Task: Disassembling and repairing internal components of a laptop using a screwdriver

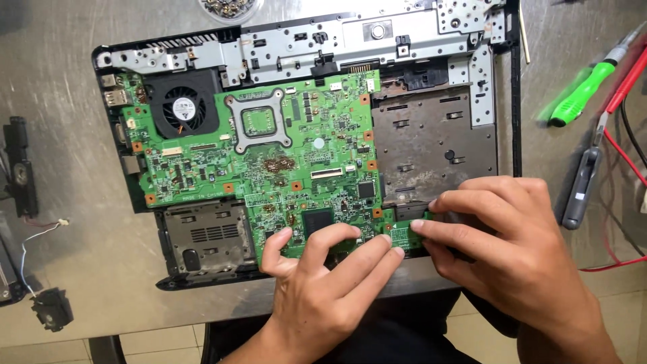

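Fingers of our left hand [323, 283] pressed on the near edge of the green circuit board [269, 148], curled close together with nothing gripped between them, while our right hand [512, 249] pinched the board's small near-right tab with fingers held narrow. We judged the work well along: the laptop base [492, 135] lay open, keyboard and covers gone, the fan [182, 108] bare, a dish of screws [229, 7] set behind. The board sat in the base, not lifted out.

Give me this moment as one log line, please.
left hand: fingertips on green circuit board near edge | right hand: pinching board's right corner | board in open laptop base
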